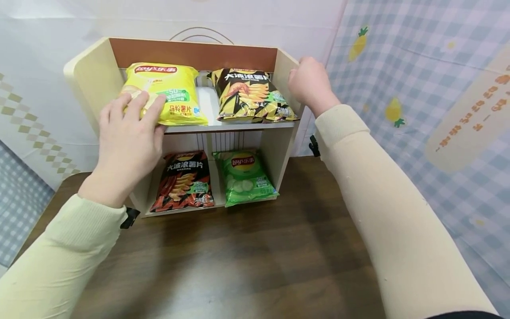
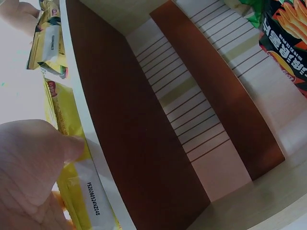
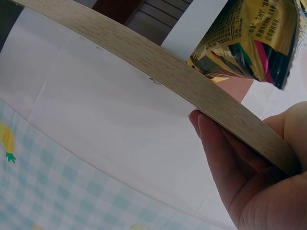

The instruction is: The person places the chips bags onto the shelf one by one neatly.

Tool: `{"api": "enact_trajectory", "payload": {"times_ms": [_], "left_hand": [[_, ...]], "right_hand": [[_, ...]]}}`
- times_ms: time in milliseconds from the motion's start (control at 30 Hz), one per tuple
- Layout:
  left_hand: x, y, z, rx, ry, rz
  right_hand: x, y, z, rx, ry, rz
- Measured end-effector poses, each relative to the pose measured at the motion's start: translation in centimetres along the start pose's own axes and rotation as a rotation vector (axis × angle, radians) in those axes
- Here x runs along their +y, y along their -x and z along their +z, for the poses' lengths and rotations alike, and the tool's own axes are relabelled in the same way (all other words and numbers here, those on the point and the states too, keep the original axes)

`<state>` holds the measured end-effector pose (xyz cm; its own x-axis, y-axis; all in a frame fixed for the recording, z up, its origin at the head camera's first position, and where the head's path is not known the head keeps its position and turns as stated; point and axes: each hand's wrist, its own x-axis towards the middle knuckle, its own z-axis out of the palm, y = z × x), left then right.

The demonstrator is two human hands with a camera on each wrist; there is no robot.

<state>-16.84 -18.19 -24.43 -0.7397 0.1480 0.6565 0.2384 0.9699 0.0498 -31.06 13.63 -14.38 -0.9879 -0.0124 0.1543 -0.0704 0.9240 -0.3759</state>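
Note:
A yellow bag of potato chips (image 1: 179,95) lies at the left of the upper level of a small two-level shelf (image 1: 207,129). My left hand (image 1: 129,133) holds the bag's lower left part, fingers over its front. In the left wrist view the thumb (image 2: 73,147) presses the bag's bottom edge. The shelf's right side panel (image 3: 211,98) is gripped by my right hand (image 1: 312,84), with fingers on its outer face. Beside the yellow bag, a black-and-gold bag of chips (image 1: 251,95) leans on the upper level, touched by neither hand.
On the lower level lie a black-and-red chip bag (image 1: 185,181) and a green chip bag (image 1: 245,177). The shelf stands on a dark wooden table (image 1: 239,261). Behind it hangs a white cloth (image 1: 247,17), and a checked cloth (image 1: 414,66) hangs on the right.

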Motion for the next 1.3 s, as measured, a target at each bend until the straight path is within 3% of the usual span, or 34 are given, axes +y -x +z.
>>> {"api": "enact_trajectory", "payload": {"times_ms": [433, 633, 1033, 1300], "left_hand": [[0.16, 0.46, 0.04, 0.031, 0.016, 0.003], [0.12, 0.70, 0.02, 0.003, 0.018, -0.019], [0.09, 0.92, -0.01, 0.028, 0.035, 0.001], [-0.04, 1.03, 0.51, 0.116, 0.047, 0.047]], "right_hand": [[0.05, 0.20, 0.21, -0.002, 0.017, 0.000], [-0.22, 0.26, 0.39, -0.010, 0.005, -0.009], [-0.10, 0.16, 0.67, -0.006, 0.019, -0.010], [0.01, -0.13, 0.65, -0.007, 0.010, 0.002]]}}
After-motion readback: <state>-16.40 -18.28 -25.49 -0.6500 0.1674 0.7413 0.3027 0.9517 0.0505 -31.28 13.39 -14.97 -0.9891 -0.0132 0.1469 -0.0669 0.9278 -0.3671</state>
